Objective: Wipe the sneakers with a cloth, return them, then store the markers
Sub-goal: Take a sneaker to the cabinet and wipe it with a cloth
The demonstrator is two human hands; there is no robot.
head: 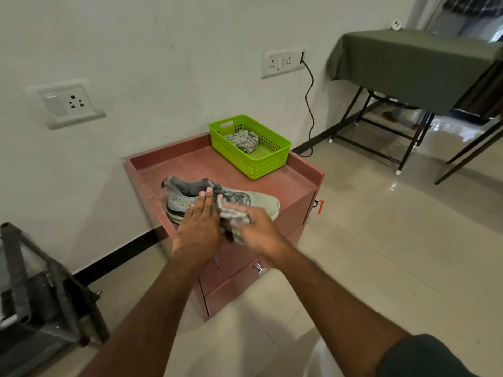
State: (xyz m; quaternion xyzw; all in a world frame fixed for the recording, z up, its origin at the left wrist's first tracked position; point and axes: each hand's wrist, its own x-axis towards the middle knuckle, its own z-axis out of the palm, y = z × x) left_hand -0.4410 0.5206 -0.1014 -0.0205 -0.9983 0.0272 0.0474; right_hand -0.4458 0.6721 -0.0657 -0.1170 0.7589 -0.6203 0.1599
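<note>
A grey sneaker [255, 201] lies on its sole on the red-brown cabinet top [190, 164], toe pointing right. My left hand [200, 224] rests flat on its near side by the laces, fingers together. My right hand [258, 229] is blurred and grips a crumpled grey-white cloth [234, 217] pressed against the shoe's side. A green plastic basket [268, 161] stands at the cabinet's back right with another striped cloth [243, 140] inside. I see only one sneaker and no markers.
The cabinet has drawers with a metal knob [259, 268] below my hands. A dark metal frame [40, 281] stands at the left on the tiled floor. A folding table with a green cover [408, 66] is at the back right. A black cable [309, 104] hangs from a wall socket.
</note>
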